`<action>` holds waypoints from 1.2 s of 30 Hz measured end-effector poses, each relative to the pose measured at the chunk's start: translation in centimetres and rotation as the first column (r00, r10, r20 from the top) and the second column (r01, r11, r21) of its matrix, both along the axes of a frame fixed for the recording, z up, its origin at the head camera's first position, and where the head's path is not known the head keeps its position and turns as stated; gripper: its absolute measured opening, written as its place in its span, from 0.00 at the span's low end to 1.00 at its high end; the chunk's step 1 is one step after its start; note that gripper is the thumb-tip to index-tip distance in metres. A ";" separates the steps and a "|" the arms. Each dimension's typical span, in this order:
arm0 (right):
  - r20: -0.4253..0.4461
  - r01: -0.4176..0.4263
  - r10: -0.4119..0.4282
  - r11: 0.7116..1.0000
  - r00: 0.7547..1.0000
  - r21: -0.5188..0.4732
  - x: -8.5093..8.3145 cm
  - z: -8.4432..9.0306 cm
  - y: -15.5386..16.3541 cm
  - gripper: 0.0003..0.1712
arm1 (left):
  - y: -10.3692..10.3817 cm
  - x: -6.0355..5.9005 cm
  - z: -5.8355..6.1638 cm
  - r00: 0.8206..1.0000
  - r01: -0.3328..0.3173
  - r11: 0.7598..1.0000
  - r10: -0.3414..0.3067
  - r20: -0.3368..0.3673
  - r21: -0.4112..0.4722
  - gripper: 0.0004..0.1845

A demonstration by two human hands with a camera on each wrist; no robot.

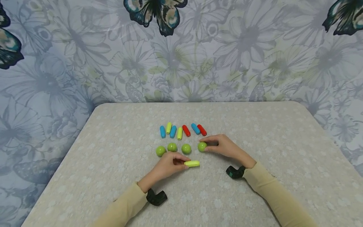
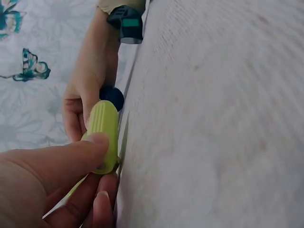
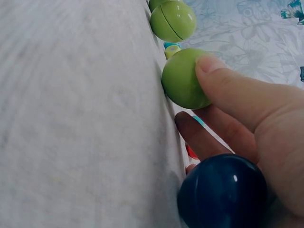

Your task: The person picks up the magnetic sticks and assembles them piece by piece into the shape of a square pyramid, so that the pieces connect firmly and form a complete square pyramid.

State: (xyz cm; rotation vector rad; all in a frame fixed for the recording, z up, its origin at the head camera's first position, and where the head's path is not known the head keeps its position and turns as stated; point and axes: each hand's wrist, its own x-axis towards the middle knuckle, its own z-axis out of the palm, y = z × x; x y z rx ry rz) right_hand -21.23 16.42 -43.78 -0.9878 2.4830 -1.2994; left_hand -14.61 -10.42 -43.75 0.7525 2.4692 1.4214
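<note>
My left hand pinches a yellow ribbed capsule-shaped piece between thumb and fingers, low over the table. In the left wrist view the thumb presses on the side of this yellow piece. My right hand has its thumb and fingers about a glossy green ball, the rightmost in a row. The right wrist view shows the thumb on the green ball. A dark blue ball sits close by the right palm; the hand hides it in the head view.
More green balls stand left of the right hand, one with a visible seam. Behind them lies a row of blue, yellow and red capsule-shaped pieces. A patterned cloth covers the table, against a floral wall.
</note>
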 end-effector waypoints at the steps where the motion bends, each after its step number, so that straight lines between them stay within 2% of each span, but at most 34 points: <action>1: -0.006 0.002 -0.002 1.000 1.000 -0.005 0.0 0.1 0.0 0.23 | 0.1 0.0 0.0 1.000 -0.005 1.000 0.005 -0.013 -0.005 0.10; 8: -0.056 0.110 -0.112 0.993 0.992 -0.038 0.9 1.7 0.1 0.22 | 0.3 0.1 -0.2 0.998 0.003 1.000 -0.004 -0.055 -0.012 0.11; 12: -0.082 0.167 -0.172 0.984 0.982 -0.068 2.7 3.1 0.3 0.21 | 0.4 0.1 -0.2 0.998 0.008 1.000 -0.008 -0.059 -0.006 0.11; 15: -0.046 0.165 -0.170 0.982 0.984 -0.089 4.5 3.4 0.5 0.20 | 0.3 0.2 -0.2 0.998 0.004 1.000 -0.005 -0.065 -0.007 0.11; 19: 0.042 0.144 -0.141 0.987 0.989 -0.069 6.6 2.7 1.0 0.20 | 0.2 0.3 -0.1 0.998 0.000 1.000 0.000 -0.062 -0.009 0.11; 21: 0.085 0.144 -0.140 0.988 0.986 -0.046 7.2 2.0 1.3 0.20 | 0.2 0.3 -0.1 0.998 -0.002 1.000 0.001 -0.058 -0.008 0.11; 24: 0.106 0.138 -0.134 0.990 0.985 -0.033 7.7 1.3 1.4 0.20 | 0.2 0.3 -0.2 0.998 -0.004 1.000 0.003 -0.055 -0.003 0.11; 29: 0.107 0.133 -0.126 0.989 0.986 -0.067 7.8 0.4 1.4 0.19 | 0.2 0.4 -0.3 0.999 -0.003 1.000 0.004 -0.054 0.012 0.11; 36: 0.065 0.118 -0.112 0.987 0.992 -0.105 7.7 -0.6 0.3 0.19 | 0.5 0.4 -0.5 0.999 -0.010 1.000 0.011 -0.050 0.023 0.11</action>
